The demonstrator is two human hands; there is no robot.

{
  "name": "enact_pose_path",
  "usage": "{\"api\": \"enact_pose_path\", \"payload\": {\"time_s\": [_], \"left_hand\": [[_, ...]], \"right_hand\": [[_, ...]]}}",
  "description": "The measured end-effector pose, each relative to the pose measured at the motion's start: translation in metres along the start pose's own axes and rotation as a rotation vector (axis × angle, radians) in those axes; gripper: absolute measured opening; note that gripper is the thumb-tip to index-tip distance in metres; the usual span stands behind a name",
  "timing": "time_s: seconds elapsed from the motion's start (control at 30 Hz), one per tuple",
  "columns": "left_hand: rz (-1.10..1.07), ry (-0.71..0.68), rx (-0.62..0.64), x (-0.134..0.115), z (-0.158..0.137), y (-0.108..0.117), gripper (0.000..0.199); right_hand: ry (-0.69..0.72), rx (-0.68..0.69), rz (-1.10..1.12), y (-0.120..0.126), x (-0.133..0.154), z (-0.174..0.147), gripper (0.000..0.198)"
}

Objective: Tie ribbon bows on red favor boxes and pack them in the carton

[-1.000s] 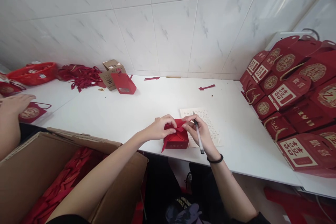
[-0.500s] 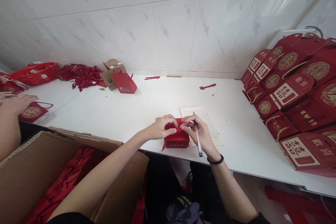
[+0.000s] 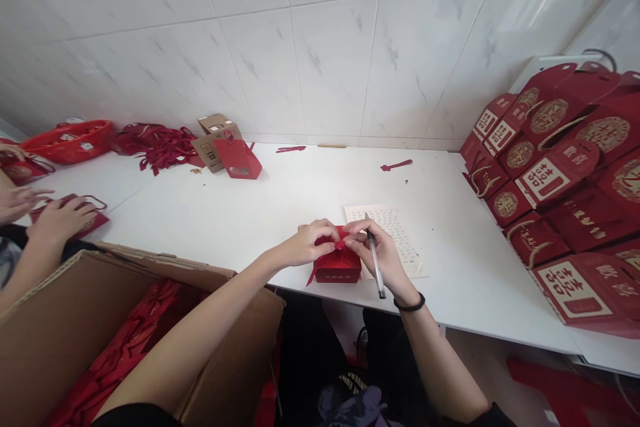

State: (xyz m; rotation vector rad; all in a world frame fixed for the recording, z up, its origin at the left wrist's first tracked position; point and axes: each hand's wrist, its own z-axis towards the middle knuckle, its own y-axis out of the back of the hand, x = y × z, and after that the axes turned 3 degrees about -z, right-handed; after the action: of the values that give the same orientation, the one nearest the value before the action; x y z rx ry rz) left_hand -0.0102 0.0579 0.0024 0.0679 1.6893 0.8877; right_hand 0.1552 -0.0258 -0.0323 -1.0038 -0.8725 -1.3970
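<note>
Red box: here it sits, the small red box [image 3: 339, 275], right at the near edge of the white surface [image 3: 280, 203], between both hands.
Ribbon: the red ribbon [image 3: 341, 245] crosses the box top, bunched at the middle, one tail hanging off the left corner.
Left hand: in close, the left hand [image 3: 307, 243] pinches the ribbon between thumb and fingers.
Right hand: opposite it, the right hand [image 3: 383, 252] grasps a pen [image 3: 377, 272] against the palm, fingertips meeting at the bunched ribbon.
Written sheet: the handwritten sheet [image 3: 407, 243] lies flat, partly under the right hand.
Left flank: a co-worker's hand [image 3: 65, 217] rests on a maroon box [image 3: 99, 223]; below, an open carton [image 3: 47, 320] shows red fabric [image 3: 115, 347] inside.
Right flank: the red gift boxes [image 3: 550, 207] stand piled high.
Back: a red windowed box [image 3: 240, 157] leans by a brown box [image 3: 207, 155].
</note>
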Motion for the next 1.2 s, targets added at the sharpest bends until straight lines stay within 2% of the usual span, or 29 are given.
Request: {"api": "enact_pose_path", "payload": {"time_s": [0.2,0.53,0.73,0.87,0.93,1.07,1.2], "left_hand": [[-0.018,0.003,0.002,-0.002,0.000,0.002,0.009],[-0.018,0.045,-0.060,-0.002,0.004,-0.003,0.018],[-0.055,0.073,-0.109,-0.001,0.005,-0.003,0.020],[0.074,-0.036,-0.139,0.000,0.001,-0.003,0.014],[0.205,-0.121,-0.196,0.000,-0.001,-0.004,0.018],[0.384,-0.237,-0.343,0.000,0.000,-0.008,0.009],[0.500,-0.340,-0.392,0.000,0.001,-0.010,0.002]], "right_hand": [[0.029,-0.036,-0.050,0.000,-0.002,0.002,0.016],[0.079,-0.040,-0.176,0.005,-0.007,-0.001,0.011],[0.002,-0.049,-0.054,0.003,-0.005,-0.001,0.018],[-0.060,-0.089,0.006,0.001,-0.006,-0.002,0.022],[-0.081,-0.106,0.021,0.000,-0.007,-0.002,0.024],[-0.085,-0.118,0.026,-0.001,-0.008,-0.002,0.028],[-0.076,-0.128,0.020,-0.001,-0.007,-0.001,0.029]]}}
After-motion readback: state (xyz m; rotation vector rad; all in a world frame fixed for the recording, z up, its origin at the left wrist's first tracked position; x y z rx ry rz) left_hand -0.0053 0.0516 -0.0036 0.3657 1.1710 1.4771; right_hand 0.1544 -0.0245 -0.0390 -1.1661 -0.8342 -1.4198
